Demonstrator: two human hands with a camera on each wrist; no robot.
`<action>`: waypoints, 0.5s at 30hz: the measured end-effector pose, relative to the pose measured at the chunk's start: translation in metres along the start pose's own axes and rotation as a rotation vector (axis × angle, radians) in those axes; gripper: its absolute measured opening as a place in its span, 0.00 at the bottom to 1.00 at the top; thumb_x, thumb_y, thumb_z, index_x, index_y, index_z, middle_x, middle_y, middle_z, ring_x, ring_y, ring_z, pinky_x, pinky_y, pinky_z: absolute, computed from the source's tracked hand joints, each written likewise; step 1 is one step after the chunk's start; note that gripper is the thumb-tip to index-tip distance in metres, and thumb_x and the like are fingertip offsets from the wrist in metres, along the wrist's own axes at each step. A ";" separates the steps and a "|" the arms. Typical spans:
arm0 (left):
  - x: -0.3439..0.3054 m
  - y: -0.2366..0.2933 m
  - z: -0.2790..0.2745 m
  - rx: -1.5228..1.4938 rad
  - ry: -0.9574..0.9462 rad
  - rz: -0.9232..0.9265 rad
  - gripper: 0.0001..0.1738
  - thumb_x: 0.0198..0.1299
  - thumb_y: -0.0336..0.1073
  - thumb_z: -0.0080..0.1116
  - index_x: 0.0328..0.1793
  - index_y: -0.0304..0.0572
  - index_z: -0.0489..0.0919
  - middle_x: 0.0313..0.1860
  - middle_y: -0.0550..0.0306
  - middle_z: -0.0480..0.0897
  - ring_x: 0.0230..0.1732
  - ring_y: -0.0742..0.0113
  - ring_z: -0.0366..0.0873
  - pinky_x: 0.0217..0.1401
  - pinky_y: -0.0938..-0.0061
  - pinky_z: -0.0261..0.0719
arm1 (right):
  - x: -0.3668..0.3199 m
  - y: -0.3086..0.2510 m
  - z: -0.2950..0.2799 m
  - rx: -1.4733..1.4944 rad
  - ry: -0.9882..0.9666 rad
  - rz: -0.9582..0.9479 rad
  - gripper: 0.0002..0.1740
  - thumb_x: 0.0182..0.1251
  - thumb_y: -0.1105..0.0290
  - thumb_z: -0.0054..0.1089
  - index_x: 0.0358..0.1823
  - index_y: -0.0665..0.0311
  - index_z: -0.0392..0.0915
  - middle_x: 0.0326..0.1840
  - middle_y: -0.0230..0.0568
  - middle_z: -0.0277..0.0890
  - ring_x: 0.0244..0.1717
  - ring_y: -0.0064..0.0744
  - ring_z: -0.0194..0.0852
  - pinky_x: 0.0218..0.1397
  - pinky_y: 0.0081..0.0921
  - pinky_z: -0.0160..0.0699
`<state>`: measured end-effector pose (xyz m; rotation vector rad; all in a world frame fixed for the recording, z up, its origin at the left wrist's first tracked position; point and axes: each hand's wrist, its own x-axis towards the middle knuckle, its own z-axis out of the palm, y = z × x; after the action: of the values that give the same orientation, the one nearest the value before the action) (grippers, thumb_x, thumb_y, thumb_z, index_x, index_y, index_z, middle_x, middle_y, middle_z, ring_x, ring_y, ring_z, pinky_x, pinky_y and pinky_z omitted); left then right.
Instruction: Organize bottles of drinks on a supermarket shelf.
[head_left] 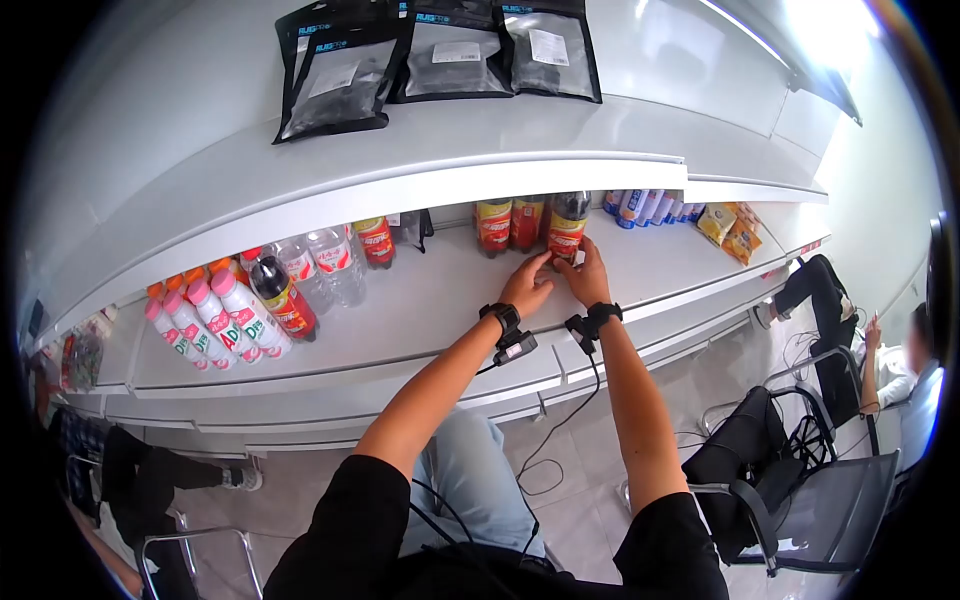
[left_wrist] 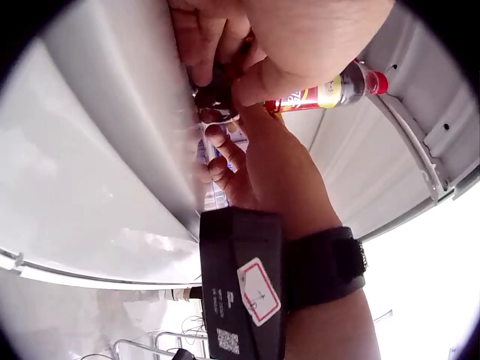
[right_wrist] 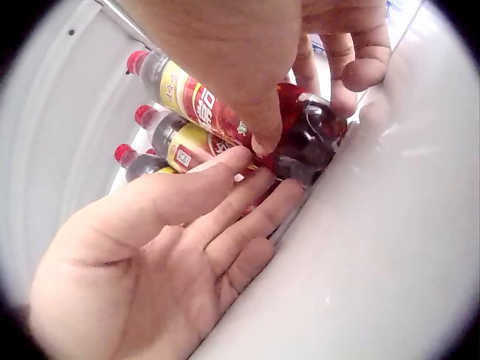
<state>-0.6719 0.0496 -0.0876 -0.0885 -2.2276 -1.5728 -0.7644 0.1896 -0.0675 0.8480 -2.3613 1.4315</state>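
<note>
A cola bottle (head_left: pixel 568 222) with a red and yellow label stands at the front of the shelf under the upper board. My right hand (head_left: pixel 588 277) holds it low down, thumb on one side and fingers on the other, as the right wrist view shows. My left hand (head_left: pixel 527 288) is beside its base; in the right wrist view the fingertips (right_wrist: pixel 289 196) of that hand, fairly straight, touch the bottle near the bottom. Just left of it stand more cola bottles (head_left: pixel 493 228) of the same kind, their caps hidden by the upper board in the head view.
White-and-pink bottles (head_left: pixel 232 318), another cola bottle (head_left: pixel 284 296) and clear water bottles (head_left: pixel 337 265) stand left on the shelf (head_left: pixel 425 315). Blue-white cans (head_left: pixel 640 207) and snack bags (head_left: pixel 735 232) are right. Black pouches (head_left: pixel 455 55) lie above. Cables hang from the wrists; chairs and people are behind.
</note>
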 end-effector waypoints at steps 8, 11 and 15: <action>-0.001 0.000 -0.003 -0.025 -0.103 -0.065 0.43 0.61 0.32 0.61 0.81 0.48 0.54 0.74 0.44 0.64 0.68 0.56 0.72 0.64 0.66 0.75 | -0.007 0.004 0.004 -0.002 0.065 0.059 0.37 0.55 0.62 0.73 0.65 0.64 0.68 0.58 0.51 0.74 0.51 0.48 0.77 0.55 0.38 0.77; -0.019 0.004 -0.015 -0.188 -0.064 -0.092 0.45 0.62 0.33 0.63 0.81 0.48 0.51 0.75 0.42 0.63 0.71 0.54 0.68 0.65 0.64 0.75 | -0.019 0.023 0.009 -0.052 0.296 -0.066 0.33 0.53 0.67 0.73 0.61 0.62 0.72 0.52 0.45 0.76 0.49 0.42 0.77 0.53 0.38 0.75; -0.090 0.029 -0.067 -0.277 0.052 0.034 0.41 0.62 0.32 0.62 0.79 0.48 0.55 0.77 0.46 0.59 0.76 0.52 0.61 0.67 0.61 0.72 | -0.034 -0.025 0.004 0.141 0.159 -0.004 0.17 0.60 0.70 0.67 0.51 0.63 0.78 0.43 0.36 0.80 0.42 0.26 0.77 0.40 0.24 0.72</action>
<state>-0.5618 0.0156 -0.0756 -0.1614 -1.9469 -1.8341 -0.7219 0.1889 -0.0680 0.7419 -2.1620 1.6157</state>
